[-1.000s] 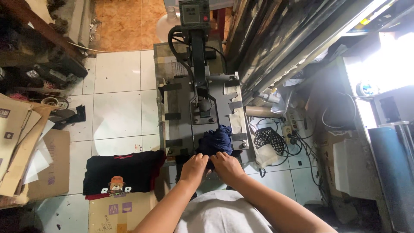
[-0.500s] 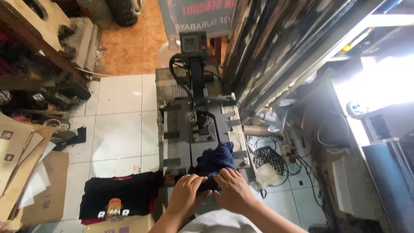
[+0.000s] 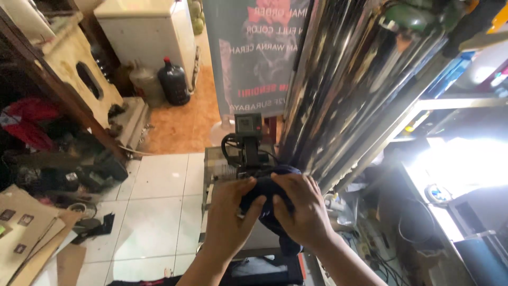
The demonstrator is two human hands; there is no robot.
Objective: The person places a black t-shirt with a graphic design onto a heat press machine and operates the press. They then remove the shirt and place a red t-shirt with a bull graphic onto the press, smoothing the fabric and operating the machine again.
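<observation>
One dark blue garment [image 3: 269, 204] is being gripped by two hands, the left hand [image 3: 228, 218] and the right hand [image 3: 300, 211], fingers clenched into the cloth. It is being held bunched above one heat press [image 3: 246, 144]. One dark jug [image 3: 174, 82] is standing far left.

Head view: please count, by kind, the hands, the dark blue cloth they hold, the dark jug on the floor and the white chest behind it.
Hands: 2, left hand and right hand
Dark blue cloth: 1
Dark jug: 1
White chest: 1
Total: 5
</observation>
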